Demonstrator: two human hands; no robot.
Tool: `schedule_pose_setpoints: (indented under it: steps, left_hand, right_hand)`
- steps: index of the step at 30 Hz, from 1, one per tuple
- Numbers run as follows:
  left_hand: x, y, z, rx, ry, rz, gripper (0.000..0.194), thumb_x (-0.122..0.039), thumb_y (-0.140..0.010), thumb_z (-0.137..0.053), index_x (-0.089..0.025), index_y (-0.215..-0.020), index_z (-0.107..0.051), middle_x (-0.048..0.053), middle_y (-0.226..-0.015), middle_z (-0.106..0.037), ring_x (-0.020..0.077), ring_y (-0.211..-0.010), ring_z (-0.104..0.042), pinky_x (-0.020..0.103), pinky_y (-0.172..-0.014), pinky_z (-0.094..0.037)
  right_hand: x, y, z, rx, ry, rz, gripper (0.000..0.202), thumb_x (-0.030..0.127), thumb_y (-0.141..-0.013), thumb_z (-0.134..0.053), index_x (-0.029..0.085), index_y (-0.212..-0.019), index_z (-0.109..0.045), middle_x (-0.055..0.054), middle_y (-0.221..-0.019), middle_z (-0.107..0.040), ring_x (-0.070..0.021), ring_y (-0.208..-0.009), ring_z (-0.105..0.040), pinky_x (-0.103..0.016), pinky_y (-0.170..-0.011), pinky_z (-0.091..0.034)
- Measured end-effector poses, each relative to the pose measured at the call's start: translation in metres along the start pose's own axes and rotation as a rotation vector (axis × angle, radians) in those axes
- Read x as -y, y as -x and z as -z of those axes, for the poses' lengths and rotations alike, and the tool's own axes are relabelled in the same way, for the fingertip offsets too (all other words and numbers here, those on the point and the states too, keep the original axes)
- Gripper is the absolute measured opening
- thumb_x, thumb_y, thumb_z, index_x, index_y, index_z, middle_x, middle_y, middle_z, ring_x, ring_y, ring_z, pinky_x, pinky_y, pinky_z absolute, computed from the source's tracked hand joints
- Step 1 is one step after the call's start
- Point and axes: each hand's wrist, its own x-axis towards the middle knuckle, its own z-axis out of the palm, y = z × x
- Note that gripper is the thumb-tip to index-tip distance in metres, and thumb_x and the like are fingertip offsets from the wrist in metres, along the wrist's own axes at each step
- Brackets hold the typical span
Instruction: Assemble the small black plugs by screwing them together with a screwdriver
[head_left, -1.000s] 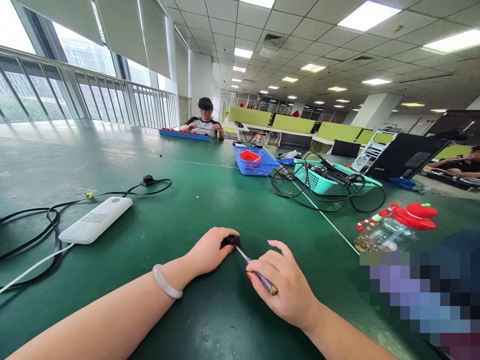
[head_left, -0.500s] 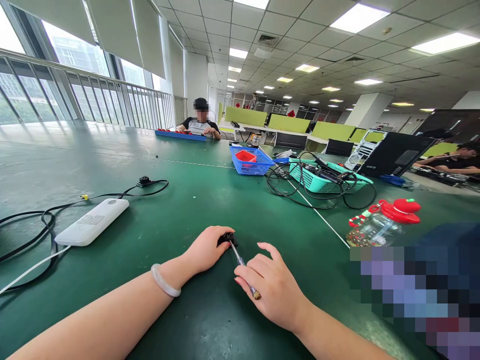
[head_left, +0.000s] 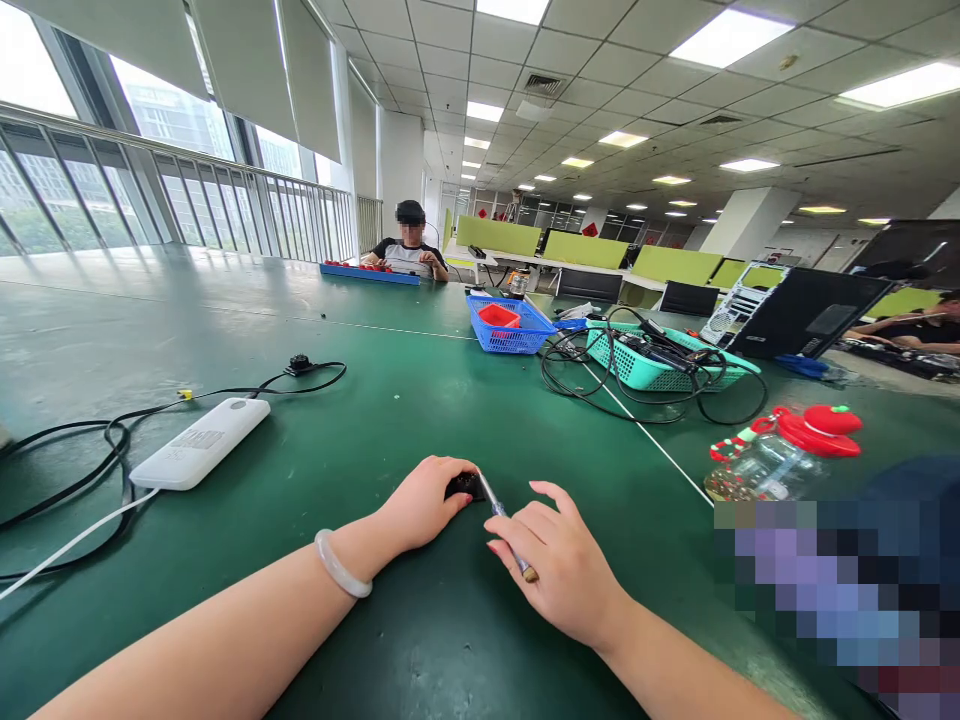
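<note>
On the green table (head_left: pixel 405 620), my left hand (head_left: pixel 425 502) grips a small black part (head_left: pixel 466 486) between thumb and fingers; a pale bangle is on that wrist. My right hand (head_left: pixel 559 565) is closed around a screwdriver (head_left: pixel 496 505) with a metal shaft and a clear handle. The screwdriver slants up and left, its tip at the upper right edge of the black part, near my left fingertips. Fine details of the black part are too small to tell.
A white power bank (head_left: pixel 201 444) and black cables lie left. Beyond my hands stand a blue basket (head_left: pixel 510 338), a teal basket (head_left: pixel 637 372) with cables and a tilted black computer case (head_left: pixel 810 310). A red-lidded bottle (head_left: pixel 780 455) is at right. A person (head_left: pixel 411 250) sits across.
The screwdriver tip has moved from the middle of the black part to its upper right edge. My right hand has shifted slightly right, and the view has turned a little.
</note>
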Motion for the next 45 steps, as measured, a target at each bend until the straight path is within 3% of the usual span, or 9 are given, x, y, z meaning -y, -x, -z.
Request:
schedule_pose_setpoints:
  steps: [7, 14, 45]
  left_hand:
    - [0.0024, -0.0006, -0.0030, 0.001, -0.002, -0.006, 0.034, -0.019, -0.082, -0.058, -0.025, -0.115, -0.063, 0.003, -0.118, -0.067, 0.0231, -0.112, -0.057, 0.039, -0.103, -0.044]
    - [0.0032, -0.0001, -0.0024, -0.001, 0.005, -0.010, 0.033, -0.021, -0.083, -0.057, -0.025, -0.115, -0.063, 0.002, -0.119, -0.067, 0.0230, -0.113, -0.057, 0.038, -0.104, -0.044]
    - [0.0051, -0.0023, -0.0055, 0.005, -0.004, -0.007, 0.035, -0.021, -0.083, -0.057, -0.025, -0.117, -0.062, 0.001, -0.120, -0.067, 0.0227, -0.113, -0.056, 0.039, -0.102, -0.044]
  right_hand:
    - [0.0035, -0.0010, 0.0105, -0.045, -0.083, 0.071, 0.012, 0.017, -0.089, -0.050, 0.021, -0.089, -0.061, 0.004, -0.062, -0.055, -0.0105, -0.055, -0.048, -0.041, -0.094, -0.044]
    - [-0.0008, 0.0003, 0.0030, -0.018, -0.077, 0.039, 0.012, 0.016, -0.089, -0.050, 0.020, -0.086, -0.061, 0.004, -0.062, -0.057, -0.0106, -0.056, -0.048, -0.041, -0.096, -0.043]
    - [-0.0032, 0.0037, 0.0046, -0.035, -0.114, 0.054, 0.010, 0.016, -0.089, -0.052, 0.020, -0.087, -0.061, 0.004, -0.063, -0.058, -0.0106, -0.057, -0.047, -0.041, -0.096, -0.042]
